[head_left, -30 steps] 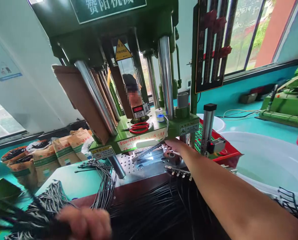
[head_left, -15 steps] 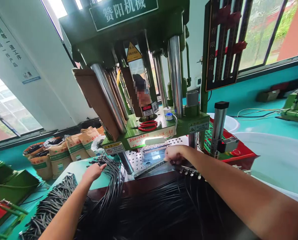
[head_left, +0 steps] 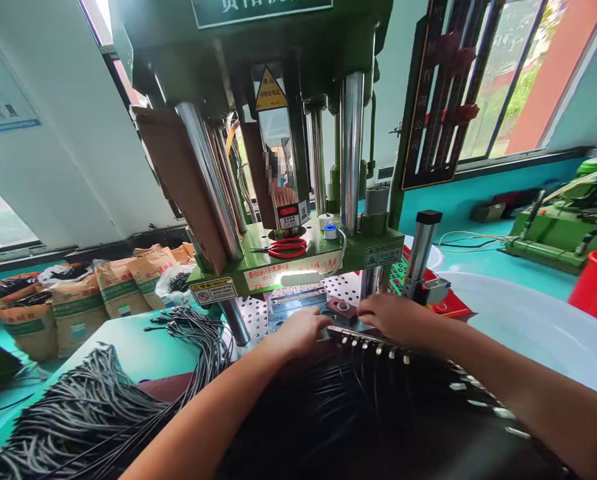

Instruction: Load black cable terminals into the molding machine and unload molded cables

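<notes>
A long dark bar [head_left: 351, 333] with a row of silver cable ends along its front edge lies low in front of the press. My left hand [head_left: 298, 331] is closed, its fingertips at the bar's left end. Further right, my right hand [head_left: 393, 319] has its fingers curled over the bar; part of its grip is hidden. Between the hands sits a brownish block [head_left: 341, 308] with a round metal centre. Behind my left hand lies a metal mould plate [head_left: 291, 308] with fine teeth. Black cables [head_left: 303, 407] hang from the bar and spread below.
The green press [head_left: 298, 263] stands ahead, with red-handled scissors [head_left: 287, 248] and a blue-and-white spool [head_left: 331, 232] on its ledge. Bundled cables [head_left: 83, 407] cover the left table. Paper sacks [head_left: 78, 313] stand behind. A white tub [head_left: 523, 327] is at right.
My left hand has moved right, from the cable bundle to the bar's left end. My right hand has shifted right along the bar, uncovering the brownish block. The view has turned slightly.
</notes>
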`<state>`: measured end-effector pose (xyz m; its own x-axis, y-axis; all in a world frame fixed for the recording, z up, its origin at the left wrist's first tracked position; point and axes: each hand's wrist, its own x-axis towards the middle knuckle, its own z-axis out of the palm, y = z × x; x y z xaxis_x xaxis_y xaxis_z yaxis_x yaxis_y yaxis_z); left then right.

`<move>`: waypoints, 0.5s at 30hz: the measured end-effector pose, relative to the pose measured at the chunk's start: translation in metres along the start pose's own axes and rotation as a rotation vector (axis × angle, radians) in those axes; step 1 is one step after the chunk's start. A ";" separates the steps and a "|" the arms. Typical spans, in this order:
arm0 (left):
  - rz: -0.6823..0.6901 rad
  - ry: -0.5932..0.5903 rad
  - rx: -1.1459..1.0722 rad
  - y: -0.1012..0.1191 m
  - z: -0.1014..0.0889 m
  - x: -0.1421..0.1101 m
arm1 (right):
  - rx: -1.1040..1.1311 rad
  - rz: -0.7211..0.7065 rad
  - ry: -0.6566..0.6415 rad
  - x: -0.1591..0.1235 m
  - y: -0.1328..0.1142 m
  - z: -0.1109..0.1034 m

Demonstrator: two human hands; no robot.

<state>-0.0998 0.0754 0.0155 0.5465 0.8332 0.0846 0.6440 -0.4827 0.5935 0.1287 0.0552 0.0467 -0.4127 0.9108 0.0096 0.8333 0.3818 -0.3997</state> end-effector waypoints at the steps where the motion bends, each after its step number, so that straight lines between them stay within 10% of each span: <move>1: 0.005 -0.007 -0.027 -0.003 0.007 0.010 | -0.034 0.039 0.004 -0.021 0.008 -0.006; 7: -0.048 0.003 -0.165 -0.014 0.020 0.034 | -0.027 0.213 -0.057 -0.090 0.049 0.004; 15: -0.338 0.127 -0.526 -0.020 -0.025 -0.038 | 0.284 0.212 0.143 -0.043 0.025 0.006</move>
<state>-0.1465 0.0603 0.0206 0.2700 0.9575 -0.1012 0.4029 -0.0169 0.9151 0.1653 0.0242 0.0308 -0.1699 0.9853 0.0194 0.7511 0.1422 -0.6447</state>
